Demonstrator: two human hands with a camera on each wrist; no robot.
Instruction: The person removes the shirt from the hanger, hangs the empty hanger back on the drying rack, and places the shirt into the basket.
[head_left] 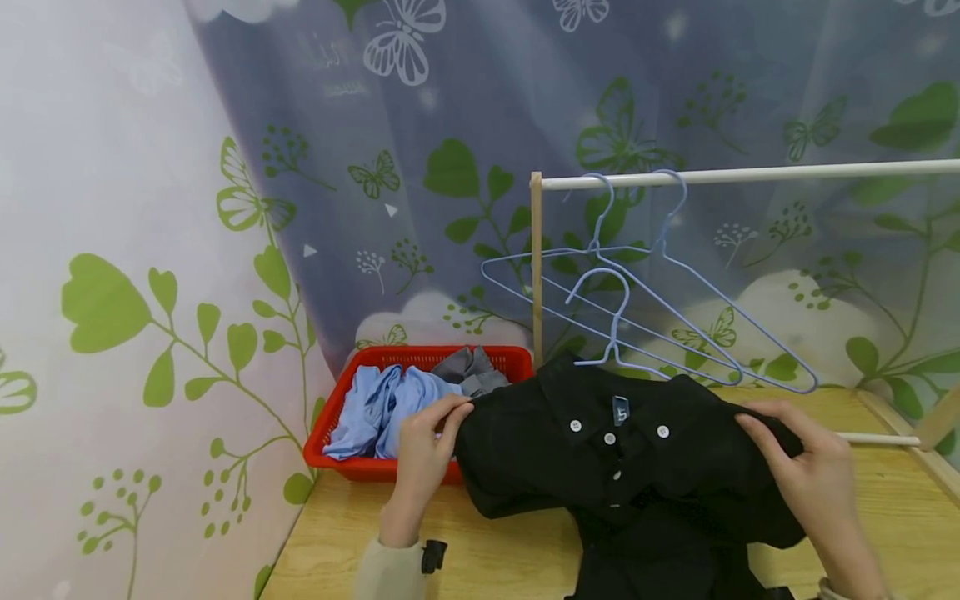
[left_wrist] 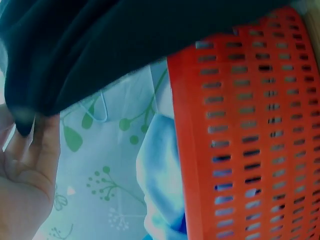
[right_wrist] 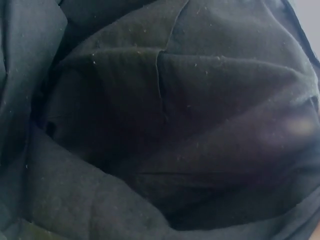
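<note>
A black button-up shirt [head_left: 675,483] with white buttons and a small label inside the collar is spread between both hands in the head view. My left hand [head_left: 423,454] pinches its left shoulder between thumb and fingers. At the opposite shoulder, the right hand [head_left: 813,471] grips the fabric. A light blue hanger [head_left: 614,337] sticks up out of the collar, hook on top; its lower part is hidden inside the shirt. In the left wrist view, dark cloth [left_wrist: 100,55] drapes over the fingers of the left hand [left_wrist: 30,185]. Black fabric folds [right_wrist: 160,125] fill the right wrist view.
Behind the left hand stands a red basket [head_left: 360,469] with light blue clothing [head_left: 420,392] and grey clothing [head_left: 480,375] in it. Two light blue hangers hang from a white rail [head_left: 780,173] on a wooden post [head_left: 536,275]. A wooden table [head_left: 495,550] lies underneath.
</note>
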